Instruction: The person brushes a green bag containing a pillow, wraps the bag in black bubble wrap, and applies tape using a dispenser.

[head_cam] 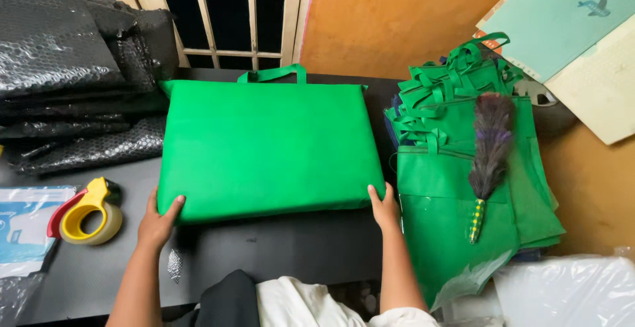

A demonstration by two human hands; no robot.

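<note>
Tabletop (291, 247): dark, matte; carries everything below except the stack at the right, whose support I cannot see.
Bubble wrap (66, 69): black, folded sheets piled at the far left corner.
Green bag (268, 145): flat non-woven tote, filled square, lying in the middle of the tabletop, handle (272, 70) pointing away from the person.
Bag stack (473, 168): more green totes of the same kind, heaped just right of the tabletop, handles bunched at the far end.
Feather duster (491, 148): lies on the stack, dark plumes far, beaded green-yellow grip near.
Tape dispenser (89, 211): yellow and red, near left edge, beside a clear plastic packet (26, 224).
Left hand (157, 221): fingers curled over the bag's near left corner, thumb on top; pinching the edge.
Right hand (385, 206): same hold on the near right corner.
Step (judgement): both near corners gripped, bag resting flat, being squared or positioned.
Next move (judgement): an even two-handed pull or lift would be needed, keeping the bag level.
</note>
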